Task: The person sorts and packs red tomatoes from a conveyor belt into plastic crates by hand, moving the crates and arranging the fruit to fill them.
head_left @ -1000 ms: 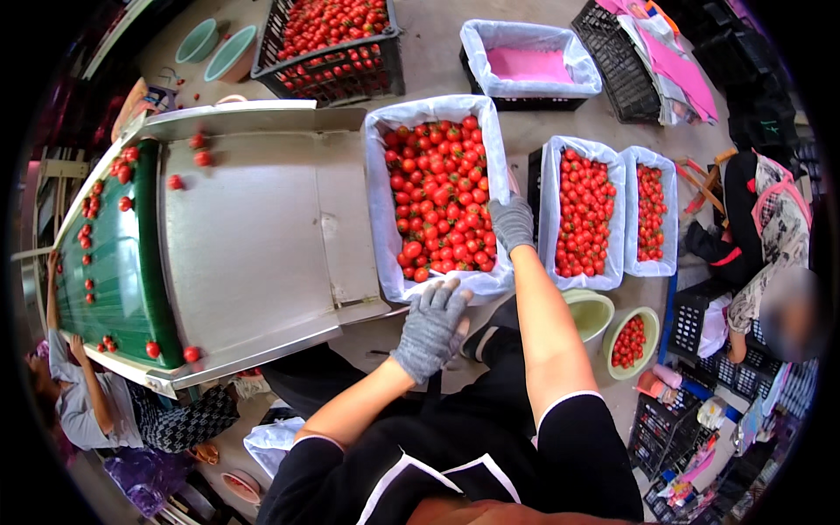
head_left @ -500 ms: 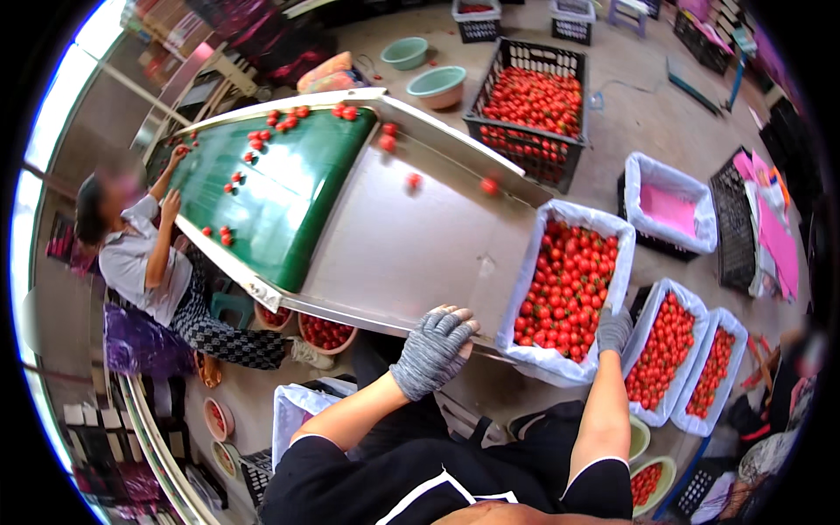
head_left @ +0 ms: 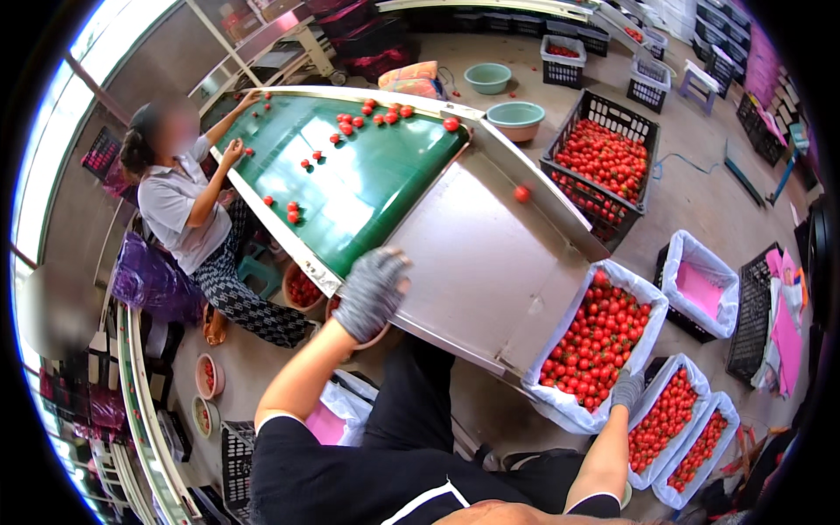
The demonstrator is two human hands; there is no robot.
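My left hand [head_left: 374,295], in a grey knit glove with bare fingertips, hovers at the near edge of the chute, by the end of the green conveyor belt [head_left: 306,236]. Its fingers reach out slightly apart, a little blurred, with nothing in them. My right hand [head_left: 626,390], gloved alike, is closed on the near right rim of a crate [head_left: 560,413] lined with pale plastic; some of its fingers are hidden. Small red tomatoes [head_left: 595,346] fill this crate, at the lower end of the metal chute [head_left: 490,262]. One tomato [head_left: 521,193] is on the chute.
A co-worker [head_left: 188,192] reaches over the belt's far left end. Two lined crates of tomatoes [head_left: 669,424] stand at the right, near a lined crate with a pink sheet [head_left: 697,291]. Behind the chute are a big black crate [head_left: 598,210] and green basins [head_left: 516,118].
My left hand has moved left along the chute's edge toward the belt. The view has shifted, so the scene sits further right. Tomatoes have rolled down the chute; my right hand stays at the crate.
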